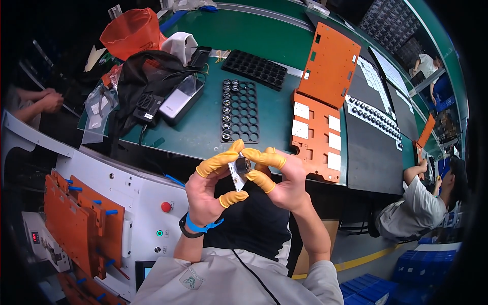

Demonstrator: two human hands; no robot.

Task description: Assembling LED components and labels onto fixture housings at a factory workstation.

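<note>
Above the near table edge, both my hands meet around one small assembly. My left hand [206, 188], in yellow finger cots, grips a thin white plate [235, 178] by its edge, the plate tilted on end. From the other side my right hand [284, 178], also in yellow finger cots, pinches a black round part [243, 165] against the plate's face. Fingers partly hide where the two meet. Just beyond lies a black tray [240, 114] with round pockets, its left column filled with small round parts. To the right, an orange fixture [316, 152] carries several white square plates.
An orange panel [329, 66] stands raised behind the fixture. Another black pocket tray [254, 68] lies farther back. At left are a black bag [142, 76], a grey-white box [180, 99] and an orange bag [131, 33]. A white strip [373, 122] holds black round parts. A co-worker [417, 208] sits at right.
</note>
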